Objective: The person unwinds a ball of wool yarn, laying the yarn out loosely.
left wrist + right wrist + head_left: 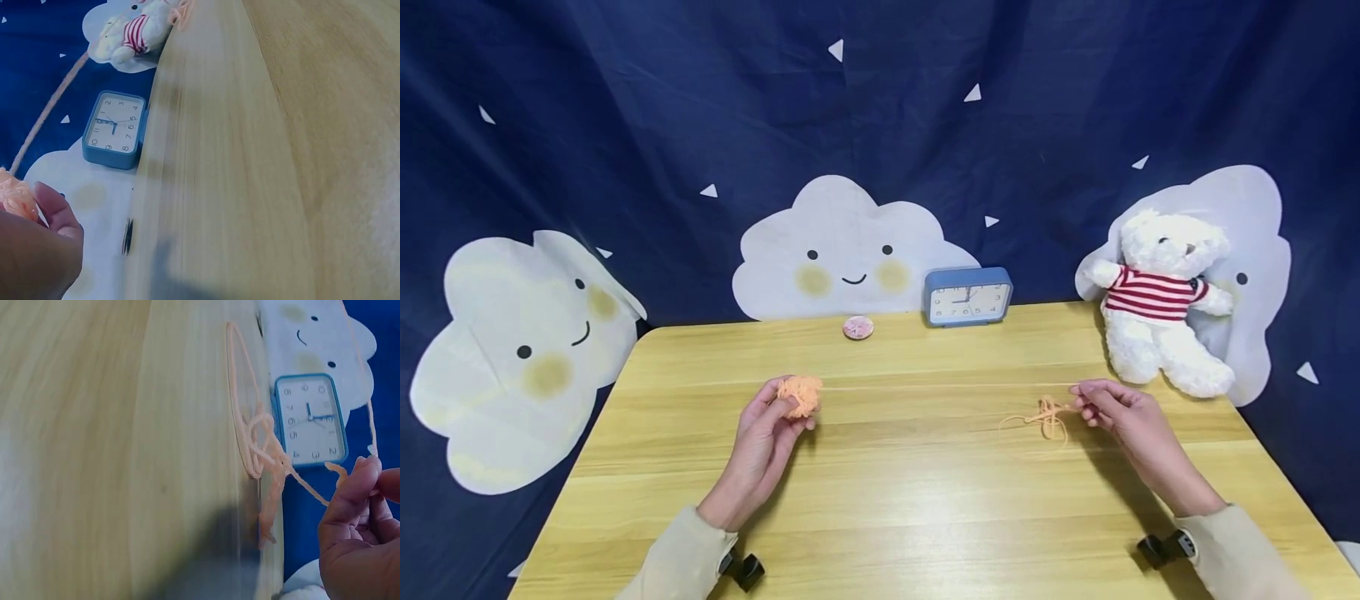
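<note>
My left hand [766, 437] grips a fluffy bundle of peach-orange yarn [802, 395] above the left part of the table, thumb across its front. From the bundle a single yarn strand [947, 387] runs taut and nearly level to my right hand [1123, 417], which pinches it between thumb and fingertips. Below those fingertips dangles a loose tangle of the same yarn [1048, 417], looped and knotted in the right wrist view [265, 447]. Only part of the bundle [15, 199] shows at the edge of the left wrist view.
A blue clock [967, 297] stands at the table's back edge, with a small round pink patterned object [857, 327] to its left. A white teddy bear [1168, 308] in a striped shirt sits at the back right. Behind the wooden table [880, 500] hangs a dark blue curtain [910, 100].
</note>
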{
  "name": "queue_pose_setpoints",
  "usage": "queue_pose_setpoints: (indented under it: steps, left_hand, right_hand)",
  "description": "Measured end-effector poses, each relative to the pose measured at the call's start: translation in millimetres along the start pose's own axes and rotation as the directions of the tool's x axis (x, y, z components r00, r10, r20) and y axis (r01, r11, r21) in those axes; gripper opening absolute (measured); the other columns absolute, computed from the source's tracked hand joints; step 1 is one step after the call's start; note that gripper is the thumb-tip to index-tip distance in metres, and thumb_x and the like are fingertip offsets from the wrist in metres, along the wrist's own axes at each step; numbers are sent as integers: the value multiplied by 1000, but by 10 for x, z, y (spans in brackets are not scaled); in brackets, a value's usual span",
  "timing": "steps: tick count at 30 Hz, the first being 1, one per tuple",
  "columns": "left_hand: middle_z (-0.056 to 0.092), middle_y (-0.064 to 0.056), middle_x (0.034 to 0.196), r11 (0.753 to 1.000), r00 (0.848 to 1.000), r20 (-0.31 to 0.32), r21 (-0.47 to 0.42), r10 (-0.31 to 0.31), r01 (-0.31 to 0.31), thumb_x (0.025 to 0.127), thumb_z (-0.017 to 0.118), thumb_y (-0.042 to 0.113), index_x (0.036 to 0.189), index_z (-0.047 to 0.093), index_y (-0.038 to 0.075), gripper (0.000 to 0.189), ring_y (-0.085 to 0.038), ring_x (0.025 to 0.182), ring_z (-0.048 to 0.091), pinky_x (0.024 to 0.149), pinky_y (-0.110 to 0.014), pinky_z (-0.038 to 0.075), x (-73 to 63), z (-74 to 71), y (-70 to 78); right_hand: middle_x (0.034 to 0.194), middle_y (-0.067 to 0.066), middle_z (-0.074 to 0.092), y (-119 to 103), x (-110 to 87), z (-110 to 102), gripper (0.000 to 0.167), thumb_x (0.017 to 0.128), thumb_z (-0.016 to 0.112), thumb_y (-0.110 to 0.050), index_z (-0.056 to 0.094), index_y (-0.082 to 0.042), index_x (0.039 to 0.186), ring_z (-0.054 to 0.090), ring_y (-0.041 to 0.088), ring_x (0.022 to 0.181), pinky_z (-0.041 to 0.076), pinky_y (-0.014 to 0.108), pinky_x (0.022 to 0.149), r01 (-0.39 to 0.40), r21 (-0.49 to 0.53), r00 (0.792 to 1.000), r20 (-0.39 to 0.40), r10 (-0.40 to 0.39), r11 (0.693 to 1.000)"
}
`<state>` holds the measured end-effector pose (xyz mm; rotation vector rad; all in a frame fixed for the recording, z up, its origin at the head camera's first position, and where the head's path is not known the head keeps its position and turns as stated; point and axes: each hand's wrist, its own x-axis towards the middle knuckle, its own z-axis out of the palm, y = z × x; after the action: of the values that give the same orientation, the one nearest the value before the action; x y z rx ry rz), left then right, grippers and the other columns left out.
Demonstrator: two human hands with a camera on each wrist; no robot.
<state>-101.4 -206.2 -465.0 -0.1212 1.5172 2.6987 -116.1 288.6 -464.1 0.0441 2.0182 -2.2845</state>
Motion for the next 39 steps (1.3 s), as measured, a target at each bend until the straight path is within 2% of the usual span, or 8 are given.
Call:
queue_pose_setpoints:
  steps: [9,13,16,19,23,29,34,39]
  left_hand:
    - [60,-8,115,998,997,-75,55,-5,9,105,45,-5,125,59,3,26,-18,88,57,72,-28,52,15,-25,10]
    - [60,-7,116,998,996,-94,59,9,-3,107,44,-4,125,58,2,24,-17,89,57,75,-28,53,19,-25,15]
    - [60,-7,114,999,996,-91,49,9,-4,108,45,-2,125,57,2,21,-17,88,56,74,-28,52,15,-14,14]
    - [60,-7,113,999,997,-76,40,0,3,109,46,-1,126,56,2,19,-17,87,55,73,-28,51,12,7,5]
    - [60,-7,114,999,998,-60,36,-17,19,109,47,0,128,56,1,20,-17,87,55,73,-28,51,23,49,-21]
    - [60,-10,116,999,998,-57,24,-39,40,109,49,-2,130,55,-1,22,-18,87,56,71,-27,51,44,126,-70]
    - [60,-11,118,998,998,-42,-10,-54,54,109,49,-5,131,55,-2,23,-18,88,57,72,-25,52,56,185,-95]
    - [60,-14,122,998,998,-35,-26,-60,59,107,49,-8,128,57,-2,23,-17,92,61,77,-25,57,61,210,-100]
  right_hand:
    - [99,1,78,20,-57,-295,27,115,55,-9,81,-11,108,70,8,84,59,20,74,3,98,1000,-26,-1,995]
    - [97,0,77,35,-58,-388,25,115,56,-12,79,-7,108,69,7,82,59,21,72,-54,-45,997,-54,51,998]
    - [97,-1,76,51,-33,-420,24,115,56,-12,75,2,115,69,7,83,60,21,73,-118,-219,993,-26,115,969]
    - [100,-1,75,70,3,-418,26,115,55,-9,70,10,123,70,7,87,61,22,76,-136,-314,988,22,151,940]
    - [102,-3,74,87,18,-372,30,115,55,-10,67,14,127,69,6,90,60,22,78,-103,-369,991,37,126,924]
    - [94,-5,72,70,7,-272,34,114,56,-12,66,17,130,64,9,81,56,25,69,-115,-468,993,-26,117,876]
    - [92,-7,71,59,-1,-230,30,112,57,-9,70,13,127,63,8,80,57,25,69,-118,-449,992,-86,89,886]
    - [84,-4,63,5,-22,-162,25,113,59,-16,77,-1,122,57,10,76,54,26,68,-111,-436,988,-142,54,893]
